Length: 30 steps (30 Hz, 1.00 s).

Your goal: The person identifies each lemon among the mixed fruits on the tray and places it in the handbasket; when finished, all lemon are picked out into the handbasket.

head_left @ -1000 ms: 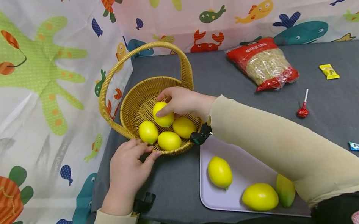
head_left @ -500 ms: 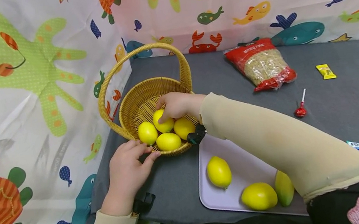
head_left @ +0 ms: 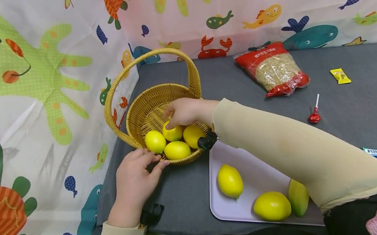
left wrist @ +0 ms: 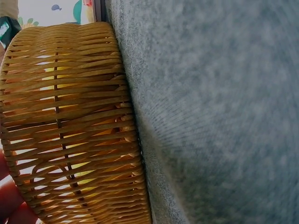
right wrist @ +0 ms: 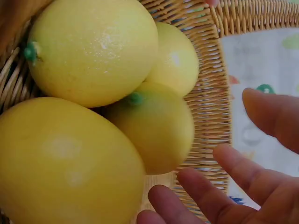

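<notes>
A wicker basket (head_left: 157, 98) with a tall arched handle contains several yellow lemons. My left hand (head_left: 138, 178) holds the basket's near rim between thumb and fingers; in the left wrist view its fingertips show by the woven wall (left wrist: 70, 126). Inside the basket, my right hand (head_left: 189, 111) hovers over the rearmost lemon (head_left: 173, 133). The right wrist view shows its fingers spread and apart from that lemon (right wrist: 156, 135), which lies against the others. Beside it are a left lemon (head_left: 155, 141), a front lemon (head_left: 177, 150) and a right lemon (head_left: 192, 136).
A lilac tray (head_left: 219, 205) right of the basket bears two lemons (head_left: 230, 181) and a green-yellow fruit (head_left: 298, 198), partly behind the right sleeve. Farther back lie a red-ended bag (head_left: 275, 69), lollipops (head_left: 314, 117) and wrapped candies (head_left: 340, 76). A printed curtain (head_left: 73, 170) borders the left.
My right hand has lowered the lemon it held in among the other lemons and let go of it, its fingers now apart. The left hand has stayed on the basket rim.
</notes>
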### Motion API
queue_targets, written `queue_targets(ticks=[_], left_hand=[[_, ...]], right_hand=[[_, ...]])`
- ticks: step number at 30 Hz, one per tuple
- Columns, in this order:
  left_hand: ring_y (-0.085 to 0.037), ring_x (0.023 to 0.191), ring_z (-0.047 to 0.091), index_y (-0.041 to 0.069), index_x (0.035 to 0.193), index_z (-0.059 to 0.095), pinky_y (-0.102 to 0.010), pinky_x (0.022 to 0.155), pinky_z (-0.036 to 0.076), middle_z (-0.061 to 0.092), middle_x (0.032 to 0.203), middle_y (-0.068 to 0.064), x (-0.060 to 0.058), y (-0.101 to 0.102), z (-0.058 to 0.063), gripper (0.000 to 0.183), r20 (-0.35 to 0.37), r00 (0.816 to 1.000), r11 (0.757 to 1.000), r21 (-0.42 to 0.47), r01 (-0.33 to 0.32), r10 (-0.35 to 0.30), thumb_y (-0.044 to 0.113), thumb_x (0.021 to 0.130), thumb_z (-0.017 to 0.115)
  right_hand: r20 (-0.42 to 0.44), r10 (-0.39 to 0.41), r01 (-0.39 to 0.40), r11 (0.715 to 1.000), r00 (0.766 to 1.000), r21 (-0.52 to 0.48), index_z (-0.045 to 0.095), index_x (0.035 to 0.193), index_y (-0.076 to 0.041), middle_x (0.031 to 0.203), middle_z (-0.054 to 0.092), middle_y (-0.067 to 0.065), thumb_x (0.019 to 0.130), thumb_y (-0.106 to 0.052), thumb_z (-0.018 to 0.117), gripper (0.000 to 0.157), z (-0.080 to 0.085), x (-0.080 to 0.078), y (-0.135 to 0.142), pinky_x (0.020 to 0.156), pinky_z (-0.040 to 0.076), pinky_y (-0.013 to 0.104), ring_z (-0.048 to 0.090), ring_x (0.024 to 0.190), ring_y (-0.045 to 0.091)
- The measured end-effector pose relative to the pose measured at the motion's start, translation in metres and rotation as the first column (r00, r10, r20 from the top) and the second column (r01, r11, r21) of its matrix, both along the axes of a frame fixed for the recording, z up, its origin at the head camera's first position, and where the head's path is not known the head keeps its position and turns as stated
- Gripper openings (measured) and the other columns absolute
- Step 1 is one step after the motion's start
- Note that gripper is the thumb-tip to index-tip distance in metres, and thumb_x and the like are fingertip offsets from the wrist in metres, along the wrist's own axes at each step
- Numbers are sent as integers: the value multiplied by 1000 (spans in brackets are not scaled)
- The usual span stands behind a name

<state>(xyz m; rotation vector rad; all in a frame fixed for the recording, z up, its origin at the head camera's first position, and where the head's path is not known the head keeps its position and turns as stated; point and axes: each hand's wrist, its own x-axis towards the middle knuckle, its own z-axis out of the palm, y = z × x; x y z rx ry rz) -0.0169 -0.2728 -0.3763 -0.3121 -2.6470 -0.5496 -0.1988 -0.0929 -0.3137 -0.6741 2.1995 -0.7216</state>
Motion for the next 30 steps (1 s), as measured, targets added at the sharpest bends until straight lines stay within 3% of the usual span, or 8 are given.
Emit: queue_targets(ticks=[8, 15, 19, 24, 30], left_hand=[[-21, 80, 58, 12, 86, 76, -39, 73, 51, 64, 84, 0, 1, 1, -1, 26, 2, 1000, 1000, 12, 3, -3, 34, 79, 89], [-21, 80, 57, 11, 86, 76, -39, 74, 50, 64, 83, 0, 2, 1, 2, 26, -4, 1000, 1000, 19, -2, 2, 33, 78, 89], [-22, 80, 57, 12, 85, 76, -39, 74, 50, 64, 83, 0, 1, 1, 2, 26, 0, 1000, 1000, 10, -7, 7, 34, 78, 89], [-22, 81, 58, 14, 86, 76, -38, 74, 51, 64, 84, 0, 1, 0, 1, 26, 17, 1000, 1000, -4, -16, 16, 35, 79, 88], [-23, 83, 59, 12, 87, 77, -41, 76, 52, 66, 85, -1, 0, 1, 1, 26, 23, 1000, 1000, 2, -10, 10, 35, 79, 88]], right_hand=[[7, 5, -4, 990, 1000, -142, 59, 138, -22, 138, 57, 7, 95, -35, 72, 47, 23, 25, 27, 106, 44, 42, 51, 124, 21], [102, -14, 41, 963, 995, -268, 63, 129, -19, 117, 61, 5, 96, -27, 70, 34, 32, 52, 73, 88, 50, 40, 54, 110, 25], [211, -17, 74, 961, 977, -268, 62, 130, -11, 113, 62, 10, 99, -24, 66, 34, 23, 64, 102, 85, 55, 41, 57, 105, 29], [370, -53, 118, 981, 927, -154, 59, 132, -8, 119, 61, 16, 100, -26, 64, 37, 0, 74, 133, 86, 57, 41, 57, 106, 30], [463, -63, 103, 993, 884, -63, 58, 131, -10, 114, 60, 11, 97, -26, 69, 39, -21, 91, 148, 85, 56, 40, 58, 103, 29]])
